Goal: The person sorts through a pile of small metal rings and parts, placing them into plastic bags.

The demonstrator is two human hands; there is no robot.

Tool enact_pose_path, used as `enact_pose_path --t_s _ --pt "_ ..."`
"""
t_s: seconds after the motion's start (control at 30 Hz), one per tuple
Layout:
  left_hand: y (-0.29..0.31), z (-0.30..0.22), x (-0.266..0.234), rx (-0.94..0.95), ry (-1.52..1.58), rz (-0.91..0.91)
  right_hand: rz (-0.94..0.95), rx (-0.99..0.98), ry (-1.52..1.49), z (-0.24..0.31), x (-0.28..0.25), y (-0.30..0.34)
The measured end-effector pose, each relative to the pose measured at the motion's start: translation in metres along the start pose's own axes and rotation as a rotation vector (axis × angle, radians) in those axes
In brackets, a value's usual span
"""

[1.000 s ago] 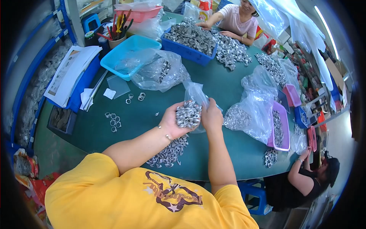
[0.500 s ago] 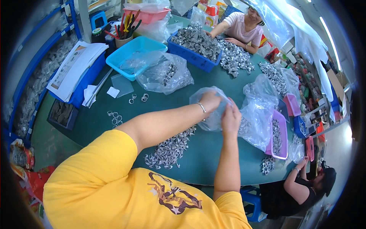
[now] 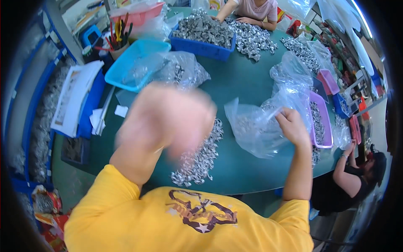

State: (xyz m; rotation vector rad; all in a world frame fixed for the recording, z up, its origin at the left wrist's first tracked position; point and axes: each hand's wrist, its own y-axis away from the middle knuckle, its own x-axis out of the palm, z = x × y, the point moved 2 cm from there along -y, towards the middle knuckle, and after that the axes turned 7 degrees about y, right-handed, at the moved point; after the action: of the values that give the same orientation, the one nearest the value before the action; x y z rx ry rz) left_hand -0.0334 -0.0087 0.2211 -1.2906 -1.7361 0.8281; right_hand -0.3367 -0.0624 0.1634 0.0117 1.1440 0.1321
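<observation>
My right hand (image 3: pixel 293 126) is closed on the edge of a clear plastic bag (image 3: pixel 254 132), pinching it between thumb and fingers. Small silvery metal pieces show faintly through the film. Raised high and smeared by motion, my left hand (image 3: pixel 168 117) is in front of the table's left part; its fingers cannot be made out. Beyond and below it, a pile of small curved silvery metal pieces (image 3: pixel 201 161) lies on the green table (image 3: pixel 247 174), partly hidden by that hand.
A blue bin (image 3: pixel 205 47) heaped with metal rings stands at the back, beside a loose heap (image 3: pixel 252 40). At left are a turquoise tray (image 3: pixel 113 77) and papers (image 3: pixel 75 101). A purple tray (image 3: pixel 328 126) is at right. Two other people sit at the far side and right.
My left hand has let go of the bag and swung left toward me, now blurred. My right hand has moved right, still on the bag. The view has shifted.
</observation>
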Motion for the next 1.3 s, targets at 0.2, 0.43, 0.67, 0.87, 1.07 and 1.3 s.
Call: enact_pose_path --t_s 0.2,0.43,0.67,0.87,1.07,1.3 --pt "-0.022 -0.052 0.085 -0.158 -0.030 0.629 0.115 -0.428 -0.089 0.041 -0.040 -0.073" --pt "-0.006 -0.058 0.074 -0.163 -0.179 0.645 -0.179 -0.447 0.491 0.070 0.083 -0.252" --pt "0.010 -0.057 0.048 -0.197 -0.203 0.462 -0.428 -0.314 0.587 0.082 0.127 -0.308" --pt "0.010 -0.051 0.031 -0.198 -0.215 0.413 -0.362 -0.399 0.630 0.087 0.121 -0.316" --pt "0.010 -0.046 0.025 -0.241 -0.312 0.398 -0.353 -0.378 0.622 0.081 0.116 -0.320" --pt "0.010 -0.039 0.018 -0.217 -0.248 0.398 -0.386 -0.415 0.617 0.085 0.118 -0.306"
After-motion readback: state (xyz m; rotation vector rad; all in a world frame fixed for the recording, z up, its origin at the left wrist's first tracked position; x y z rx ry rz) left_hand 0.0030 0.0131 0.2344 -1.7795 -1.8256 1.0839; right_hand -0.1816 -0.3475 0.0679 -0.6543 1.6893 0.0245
